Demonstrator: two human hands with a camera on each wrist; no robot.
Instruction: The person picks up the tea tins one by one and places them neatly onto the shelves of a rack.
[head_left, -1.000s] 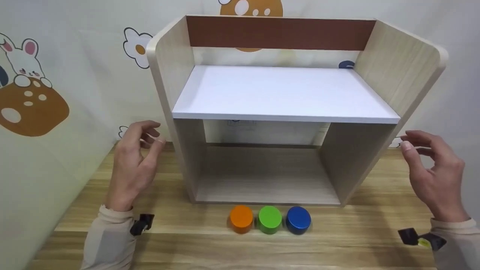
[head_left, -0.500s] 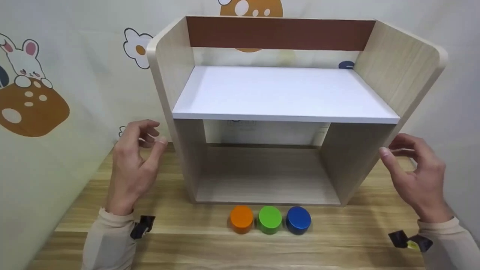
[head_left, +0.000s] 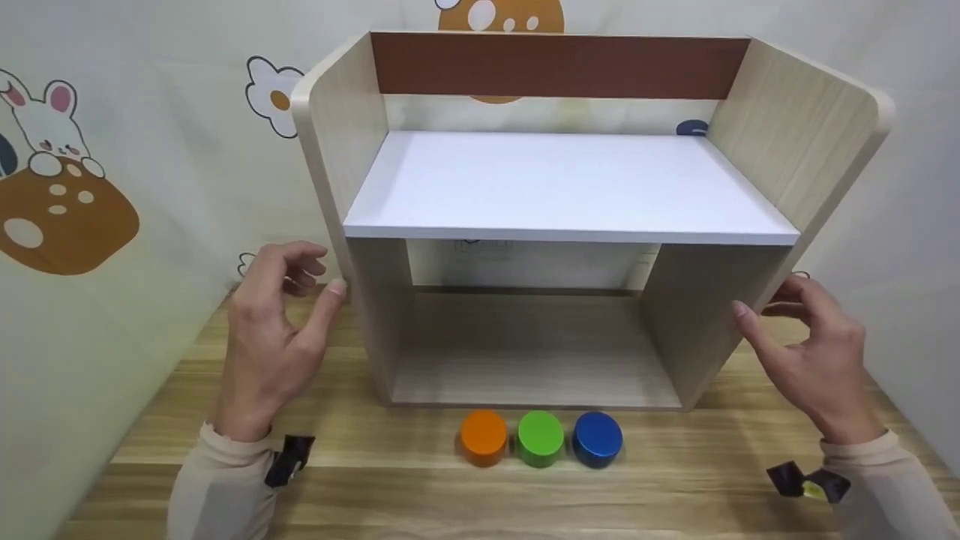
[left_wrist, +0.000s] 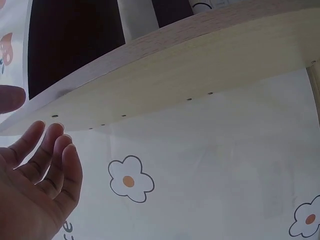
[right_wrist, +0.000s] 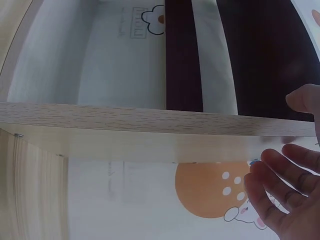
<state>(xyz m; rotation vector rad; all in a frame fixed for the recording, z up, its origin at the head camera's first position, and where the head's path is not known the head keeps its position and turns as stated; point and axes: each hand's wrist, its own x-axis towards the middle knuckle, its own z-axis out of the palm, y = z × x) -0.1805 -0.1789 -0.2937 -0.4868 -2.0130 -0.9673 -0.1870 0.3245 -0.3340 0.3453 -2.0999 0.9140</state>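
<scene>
A small wooden shelf unit (head_left: 551,234) with pale side panels and a white middle board stands upright on the table. My left hand (head_left: 274,337) is just outside its left side panel (left_wrist: 165,75), fingers loosely bent and thumb tip close to the front edge. My right hand (head_left: 814,356) is at the right side panel (right_wrist: 125,122). Its thumb (right_wrist: 303,98) overlaps the inner side of that panel, while the fingers (right_wrist: 280,185) are spread on the outer side. Neither hand holds anything.
In front of the shelf unit, an orange round piece (head_left: 484,438), a green one (head_left: 540,438) and a blue one (head_left: 598,439) stand in a row on the wood-grain table (head_left: 390,495). A patterned wall covering (head_left: 187,150) is close behind and to the left.
My right hand has moved left, from beside the shelf unit to its right panel's front edge. The left hand has shifted slightly right, closer to the left panel.
</scene>
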